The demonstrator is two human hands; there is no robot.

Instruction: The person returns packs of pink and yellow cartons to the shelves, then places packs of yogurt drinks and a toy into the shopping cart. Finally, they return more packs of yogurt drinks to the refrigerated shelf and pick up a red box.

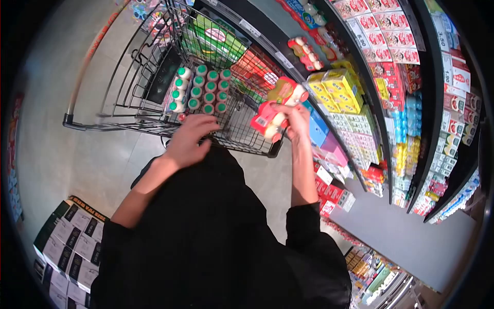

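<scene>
Held red packs [266, 114] tilted over cart [275, 151], near shelf [265, 42], clamped in fingers of right hand [297, 122], likely pinched together to need only one hand. Held left hand [191, 138] empty, thumb and fingers apart. Noted green-capped bottles [210, 86] upright in cart, apparently clustered for stability.

The person wears a loose black garment [200, 221] with wide black sleeves [304, 226] ending around mid-arm; the forearms [303, 177], left hand [190, 140] and right hand [297, 122] are bare

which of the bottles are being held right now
The red-wrapped bottles in the right hand; a similar pack sits on the shelf, and green-capped bottles stand in the cart.
</scene>
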